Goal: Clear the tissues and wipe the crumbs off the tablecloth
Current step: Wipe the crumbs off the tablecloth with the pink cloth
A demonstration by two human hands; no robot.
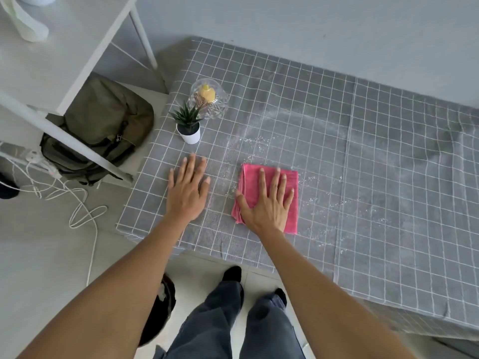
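Note:
A grey tablecloth with a white grid covers the table. White crumbs are scattered across its middle and to the right of a folded pink cloth. My right hand lies flat on the pink cloth with its fingers spread. My left hand rests flat on the tablecloth, to the left of the cloth and apart from it, holding nothing. I see no tissues on the table.
A small potted plant and a glass bowl with a yellow item stand at the table's back left. A green backpack, white frame and cables sit on the floor at left. A dark bin is by my feet.

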